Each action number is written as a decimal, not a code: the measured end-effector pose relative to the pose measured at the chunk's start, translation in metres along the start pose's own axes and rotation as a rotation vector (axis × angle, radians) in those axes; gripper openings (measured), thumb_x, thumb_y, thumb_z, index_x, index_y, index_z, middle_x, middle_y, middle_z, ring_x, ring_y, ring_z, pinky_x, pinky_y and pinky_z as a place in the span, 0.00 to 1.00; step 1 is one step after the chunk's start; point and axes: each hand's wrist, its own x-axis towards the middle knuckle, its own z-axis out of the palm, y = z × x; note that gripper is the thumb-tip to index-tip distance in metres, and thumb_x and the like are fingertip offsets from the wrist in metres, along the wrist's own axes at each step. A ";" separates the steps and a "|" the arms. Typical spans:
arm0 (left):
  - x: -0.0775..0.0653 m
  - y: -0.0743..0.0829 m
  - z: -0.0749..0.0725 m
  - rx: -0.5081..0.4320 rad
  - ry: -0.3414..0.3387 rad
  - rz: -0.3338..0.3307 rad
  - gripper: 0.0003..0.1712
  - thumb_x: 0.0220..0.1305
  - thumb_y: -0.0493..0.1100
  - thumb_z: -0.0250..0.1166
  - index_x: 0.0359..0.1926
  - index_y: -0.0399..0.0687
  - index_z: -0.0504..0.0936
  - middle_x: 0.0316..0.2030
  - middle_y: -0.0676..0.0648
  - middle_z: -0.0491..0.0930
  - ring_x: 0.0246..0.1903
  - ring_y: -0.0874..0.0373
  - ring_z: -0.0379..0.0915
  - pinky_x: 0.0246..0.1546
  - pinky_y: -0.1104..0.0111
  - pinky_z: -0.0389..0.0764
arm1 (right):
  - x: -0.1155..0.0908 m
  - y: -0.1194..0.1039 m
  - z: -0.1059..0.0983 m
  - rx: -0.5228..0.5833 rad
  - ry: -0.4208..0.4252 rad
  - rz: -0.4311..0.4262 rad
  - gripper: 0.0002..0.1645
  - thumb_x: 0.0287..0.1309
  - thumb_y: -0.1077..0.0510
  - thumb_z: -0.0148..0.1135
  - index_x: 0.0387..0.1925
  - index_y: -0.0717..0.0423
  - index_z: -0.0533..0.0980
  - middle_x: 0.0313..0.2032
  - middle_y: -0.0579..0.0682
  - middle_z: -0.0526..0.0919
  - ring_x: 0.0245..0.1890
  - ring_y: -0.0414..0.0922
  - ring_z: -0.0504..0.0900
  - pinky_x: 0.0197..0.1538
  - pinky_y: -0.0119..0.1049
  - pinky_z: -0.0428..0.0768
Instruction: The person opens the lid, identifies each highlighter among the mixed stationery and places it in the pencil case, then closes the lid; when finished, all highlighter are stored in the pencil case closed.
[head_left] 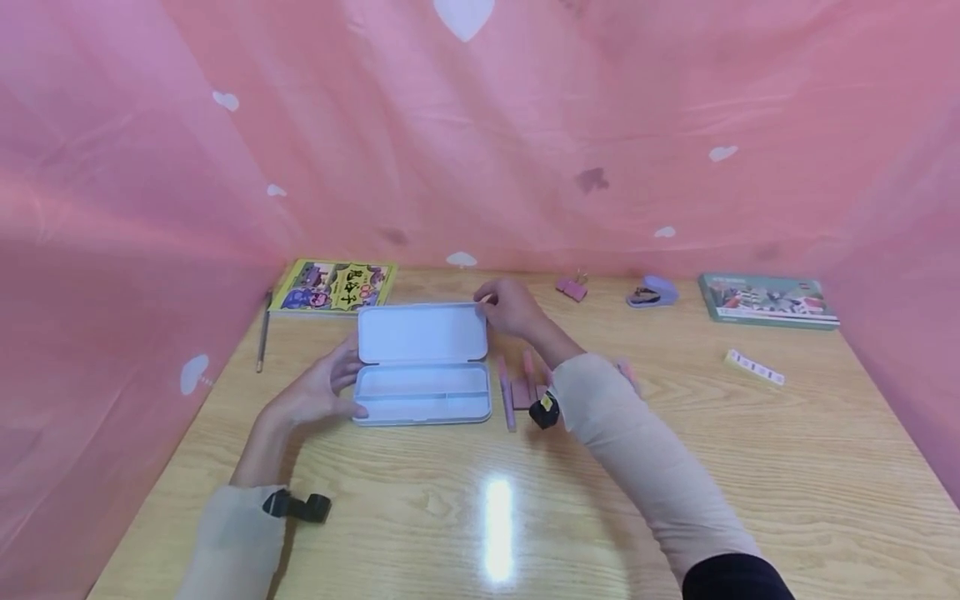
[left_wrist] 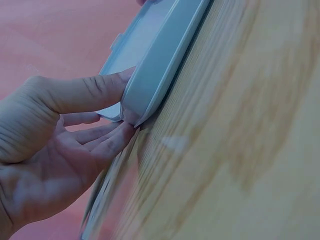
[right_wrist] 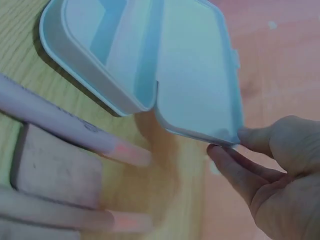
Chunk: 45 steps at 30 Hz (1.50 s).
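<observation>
A pale blue pencil case [head_left: 420, 380] lies on the table with its lid [head_left: 422, 333] swung up. Its divided compartments hold nothing. My left hand [head_left: 318, 388] grips the case's left end; in the left wrist view the thumb lies on the rim and the fingers are at the lower edge. My right hand [head_left: 514, 310] pinches the lid's far right corner between thumb and fingers, clearest in the right wrist view. Right of the case lie a pink-tipped pen [right_wrist: 65, 117], a flat block like an eraser [right_wrist: 60, 169] and a second pen [right_wrist: 55, 211], partly hidden by the right arm.
A yellow comic-style book [head_left: 333, 286] and a pencil [head_left: 262, 340] are at the back left. Toward the back right are a pink binder clip [head_left: 572, 288], a purple stapler [head_left: 654, 292], a green box [head_left: 772, 302] and a small white patterned strip [head_left: 755, 367]. Pink curtains enclose the table.
</observation>
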 end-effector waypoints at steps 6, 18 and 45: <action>-0.002 0.000 0.001 -0.002 0.005 -0.004 0.71 0.36 0.32 0.77 0.74 0.60 0.40 0.64 0.40 0.63 0.65 0.43 0.58 0.67 0.56 0.62 | -0.016 -0.007 -0.014 -0.178 0.002 -0.032 0.20 0.58 0.55 0.61 0.47 0.66 0.78 0.43 0.58 0.83 0.40 0.50 0.83 0.42 0.39 0.84; -0.002 0.000 -0.002 0.014 0.008 0.012 0.72 0.37 0.33 0.77 0.75 0.54 0.36 0.66 0.38 0.61 0.65 0.41 0.58 0.67 0.57 0.62 | -0.070 -0.002 0.006 -0.422 -0.063 0.114 0.11 0.48 0.48 0.65 0.22 0.52 0.80 0.20 0.46 0.80 0.22 0.44 0.74 0.24 0.35 0.72; -0.002 0.000 -0.001 -0.041 -0.049 0.020 0.75 0.31 0.34 0.80 0.75 0.56 0.39 0.67 0.40 0.59 0.66 0.43 0.56 0.67 0.60 0.63 | -0.065 -0.008 -0.046 -0.142 0.154 0.006 0.12 0.51 0.59 0.60 0.35 0.61 0.82 0.25 0.53 0.84 0.21 0.42 0.80 0.27 0.32 0.78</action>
